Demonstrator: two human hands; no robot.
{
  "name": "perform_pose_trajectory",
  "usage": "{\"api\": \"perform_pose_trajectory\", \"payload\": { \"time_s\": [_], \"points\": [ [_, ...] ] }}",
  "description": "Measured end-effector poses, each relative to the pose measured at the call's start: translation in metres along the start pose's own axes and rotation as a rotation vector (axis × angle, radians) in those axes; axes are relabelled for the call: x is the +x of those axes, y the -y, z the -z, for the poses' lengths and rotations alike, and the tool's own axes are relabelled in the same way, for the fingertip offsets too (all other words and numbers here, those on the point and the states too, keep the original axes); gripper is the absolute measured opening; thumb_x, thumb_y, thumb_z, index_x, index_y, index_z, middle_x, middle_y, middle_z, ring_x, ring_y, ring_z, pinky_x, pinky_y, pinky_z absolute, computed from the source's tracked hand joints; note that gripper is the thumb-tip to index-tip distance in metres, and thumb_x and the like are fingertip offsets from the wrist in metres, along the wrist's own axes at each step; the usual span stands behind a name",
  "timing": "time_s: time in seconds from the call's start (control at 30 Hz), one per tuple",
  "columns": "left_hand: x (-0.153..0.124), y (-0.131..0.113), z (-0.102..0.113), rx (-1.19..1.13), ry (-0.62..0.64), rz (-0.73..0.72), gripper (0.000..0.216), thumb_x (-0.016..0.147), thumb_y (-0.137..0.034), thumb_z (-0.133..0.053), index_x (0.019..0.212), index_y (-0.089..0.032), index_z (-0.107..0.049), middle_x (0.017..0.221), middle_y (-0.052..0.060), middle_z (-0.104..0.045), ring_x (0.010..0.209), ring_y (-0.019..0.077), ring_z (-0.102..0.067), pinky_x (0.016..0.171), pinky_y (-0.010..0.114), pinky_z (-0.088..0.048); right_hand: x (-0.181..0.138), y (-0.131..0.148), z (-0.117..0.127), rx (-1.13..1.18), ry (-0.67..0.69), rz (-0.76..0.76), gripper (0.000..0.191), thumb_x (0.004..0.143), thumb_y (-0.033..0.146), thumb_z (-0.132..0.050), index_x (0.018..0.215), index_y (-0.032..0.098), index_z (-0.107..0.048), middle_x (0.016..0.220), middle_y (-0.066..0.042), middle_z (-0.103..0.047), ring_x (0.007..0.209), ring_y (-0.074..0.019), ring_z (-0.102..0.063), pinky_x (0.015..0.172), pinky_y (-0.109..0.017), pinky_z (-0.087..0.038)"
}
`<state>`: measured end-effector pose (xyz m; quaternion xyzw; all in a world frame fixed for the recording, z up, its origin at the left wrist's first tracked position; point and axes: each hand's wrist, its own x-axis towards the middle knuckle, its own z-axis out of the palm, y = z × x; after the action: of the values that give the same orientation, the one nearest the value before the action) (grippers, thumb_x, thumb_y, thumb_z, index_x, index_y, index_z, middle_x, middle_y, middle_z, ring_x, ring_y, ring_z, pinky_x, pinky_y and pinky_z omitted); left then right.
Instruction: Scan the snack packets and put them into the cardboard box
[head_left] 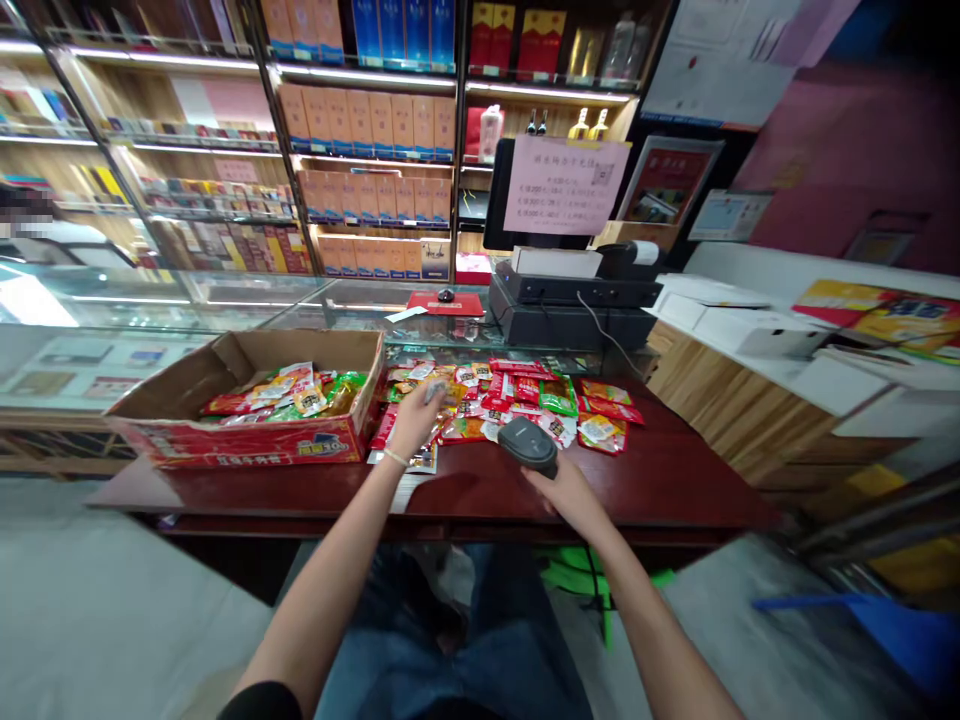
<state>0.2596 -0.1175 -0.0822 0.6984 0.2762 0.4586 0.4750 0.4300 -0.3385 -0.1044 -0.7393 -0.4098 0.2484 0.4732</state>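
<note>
My right hand [559, 485] is closed around the handle of a dark grey barcode scanner [528, 444], its head pointing forward over the table. My left hand [416, 418], with a pale band at the wrist, reaches in among red, green and gold snack packets [517, 388]. Its fingers are blurred, and a small greyish patch shows at their tips; whether they grip a packet is unclear. To the left stands an open cardboard box [240, 445] with more snack packets [281, 393] inside. Under my left wrist lies a white strip of paper [405, 493].
Behind the dark red table [660, 470] is a glass counter with a cash register [574, 305], a monitor with a pink notice [566, 185] and a mouse [445, 295]. Boxed goods fill the shelves [367, 160]. A wooden cabinet [742, 420] stands right; a person [67, 240] is far left.
</note>
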Motion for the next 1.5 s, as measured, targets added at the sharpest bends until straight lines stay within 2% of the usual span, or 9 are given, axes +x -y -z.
{"api": "perform_pose_trajectory", "payload": {
  "time_s": [0.17, 0.23, 0.3, 0.47, 0.6, 0.8, 1.17, 1.33, 1.5],
  "points": [
    [0.021, -0.056, 0.100, 0.587, -0.228, -0.256, 0.037, 0.091, -0.026, -0.052, 0.125, -0.024, -0.066, 0.119, 0.006, -0.072, 0.107, 0.0245, -0.067, 0.098, 0.038, -0.050, 0.007, 0.002, -0.003, 0.063, -0.066, -0.010, 0.044, 0.075, 0.041, -0.067, 0.110, 0.017, -0.058, 0.046, 0.009, -0.052, 0.030, -0.0128, -0.047, 0.032, -0.022, -0.034],
    [0.025, -0.053, 0.138, 0.770, -0.360, -0.236, 0.043, 0.090, -0.022, -0.048, 0.130, -0.023, -0.063, 0.127, 0.007, -0.067, 0.117, 0.0274, -0.063, 0.102, 0.041, -0.046, 0.009, 0.000, -0.004, 0.086, -0.067, -0.005, 0.043, 0.075, 0.041, -0.066, 0.111, 0.018, -0.057, 0.046, 0.009, -0.051, 0.029, -0.0125, -0.046, 0.031, -0.022, -0.033],
    [0.029, -0.040, 0.166, 0.899, -0.350, -0.196, 0.049, 0.088, -0.022, -0.049, 0.136, -0.019, -0.058, 0.139, 0.011, -0.058, 0.129, 0.0298, -0.053, 0.109, 0.044, -0.041, 0.012, -0.002, -0.005, 0.098, -0.061, 0.002, 0.043, 0.077, 0.041, -0.065, 0.112, 0.019, -0.055, 0.046, 0.010, -0.050, 0.029, -0.0120, -0.045, 0.030, -0.021, -0.033],
    [0.036, -0.010, 0.173, 1.009, -0.144, -0.064, 0.057, 0.086, -0.037, -0.049, 0.134, -0.008, -0.055, 0.136, 0.019, -0.059, 0.131, 0.0323, -0.051, 0.111, 0.046, -0.039, 0.017, -0.008, -0.001, 0.117, -0.076, -0.016, 0.044, 0.077, 0.040, -0.065, 0.114, 0.019, -0.055, 0.047, 0.010, -0.051, 0.028, -0.0111, -0.044, 0.029, -0.020, -0.032],
    [0.040, -0.019, 0.121, 0.931, -0.103, -0.273, 0.049, 0.089, -0.039, -0.044, 0.126, -0.012, -0.061, 0.132, 0.015, -0.062, 0.125, 0.0284, -0.055, 0.110, 0.043, -0.041, 0.019, -0.012, 0.011, 0.125, -0.102, -0.044, 0.038, 0.076, 0.040, -0.066, 0.106, 0.019, -0.055, 0.043, 0.010, -0.049, 0.028, -0.0121, -0.045, 0.029, -0.020, -0.031],
    [0.048, -0.028, 0.001, 0.760, 0.100, -0.505, 0.039, 0.094, -0.036, -0.044, 0.122, -0.016, -0.063, 0.128, 0.012, -0.064, 0.120, 0.0262, -0.058, 0.107, 0.044, -0.045, 0.018, -0.024, 0.044, 0.162, -0.205, -0.078, 0.032, 0.075, 0.043, -0.064, 0.094, 0.021, -0.052, 0.041, 0.011, -0.046, 0.027, -0.0115, -0.043, 0.029, -0.020, -0.030],
    [0.046, 0.025, -0.221, 0.762, 0.585, -0.492, 0.049, 0.087, -0.013, -0.051, 0.135, -0.016, -0.055, 0.144, 0.016, -0.050, 0.132, 0.0262, -0.049, 0.110, 0.041, -0.042, 0.030, -0.065, 0.106, 0.235, -0.386, -0.138, 0.033, 0.076, 0.051, -0.064, 0.080, 0.022, -0.048, 0.044, 0.010, -0.046, 0.029, -0.0104, -0.043, 0.030, -0.020, -0.030],
    [0.051, 0.037, -0.270, 0.939, 0.688, -0.391, 0.061, 0.081, -0.006, -0.052, 0.142, -0.012, -0.048, 0.152, 0.021, -0.038, 0.144, 0.0300, -0.032, 0.117, 0.044, -0.030, 0.034, -0.077, 0.112, 0.285, -0.391, -0.180, 0.038, 0.072, 0.055, -0.065, 0.083, 0.022, -0.049, 0.044, 0.010, -0.047, 0.028, -0.0098, -0.042, 0.029, -0.019, -0.030],
    [0.054, 0.033, -0.285, 1.086, 0.625, -0.334, 0.047, 0.088, -0.009, -0.045, 0.134, -0.017, -0.055, 0.133, 0.021, -0.055, 0.120, 0.0298, -0.056, 0.098, 0.043, -0.047, 0.033, -0.078, 0.114, 0.340, -0.411, -0.169, 0.040, 0.070, 0.056, -0.065, 0.083, 0.021, -0.050, 0.042, 0.011, -0.047, 0.027, -0.0095, -0.042, 0.029, -0.019, -0.031]
  ]
}}
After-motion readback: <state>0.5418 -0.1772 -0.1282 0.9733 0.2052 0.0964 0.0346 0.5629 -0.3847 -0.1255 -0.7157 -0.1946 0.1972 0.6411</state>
